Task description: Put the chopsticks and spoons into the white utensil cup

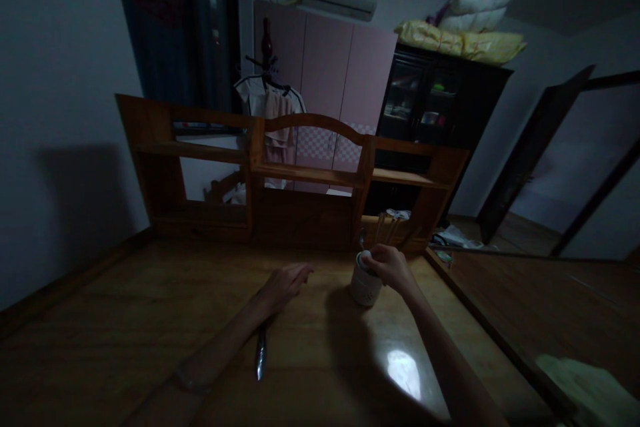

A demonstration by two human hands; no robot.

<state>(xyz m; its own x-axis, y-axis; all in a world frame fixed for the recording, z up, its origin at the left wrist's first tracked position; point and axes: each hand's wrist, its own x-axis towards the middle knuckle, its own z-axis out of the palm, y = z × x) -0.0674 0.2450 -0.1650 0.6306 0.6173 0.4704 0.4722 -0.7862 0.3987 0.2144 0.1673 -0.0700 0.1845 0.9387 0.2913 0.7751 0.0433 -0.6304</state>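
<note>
A pale utensil pot (364,283) stands upright on the wooden desk (310,347), with several thin sticks (387,229) and a shiny utensil end (361,238) rising at its mouth. My right hand (390,265) is at the pot's rim with its fingers pinched together. What they grip is too dark and small to make out. To the left, my left hand (285,285) is low over the desk, fingers stretched out, holding nothing that I can see. A shiny metal utensil handle (261,355) lies below my left wrist; its far end is hidden behind the forearm.
A wooden shelf unit (310,175) runs along the desk's back edge. On the right, a raised ledge (480,320) borders the desk, with a brown surface beyond it and pale cloth (587,387) in the corner. A wall (75,147) closes the left side.
</note>
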